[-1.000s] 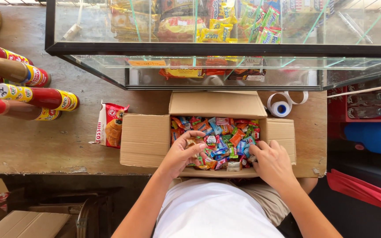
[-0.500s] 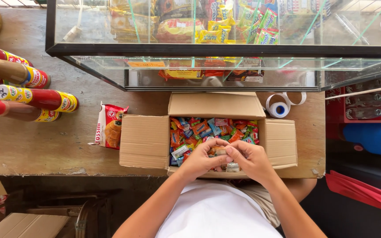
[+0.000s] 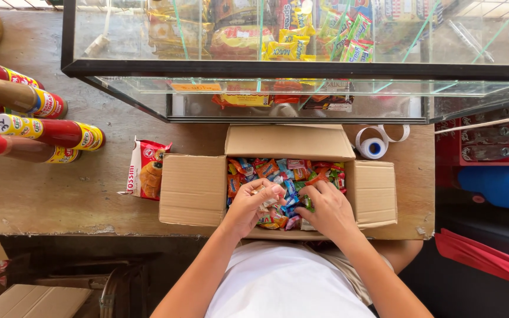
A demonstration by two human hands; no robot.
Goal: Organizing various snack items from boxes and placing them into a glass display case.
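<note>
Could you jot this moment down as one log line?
left hand: pinching candy | right hand: digging in candies | cardboard box: open on wooden counter

This is looking like a small shop or snack stall. A glass case (image 3: 301, 59) is standing at the back of a worn wooden tabletop (image 3: 60, 194), showing stacked packets of snacks (image 3: 290, 35) on its shelves. In front of it an open cardboard box (image 3: 195, 188) is sitting full of wrapped candies (image 3: 290, 174). Red-labelled bottles (image 3: 36, 132) are lying in a row at the left, beside a biscuit packet (image 3: 145, 171), and a tape roll (image 3: 374, 147) is lying near the case.
</note>
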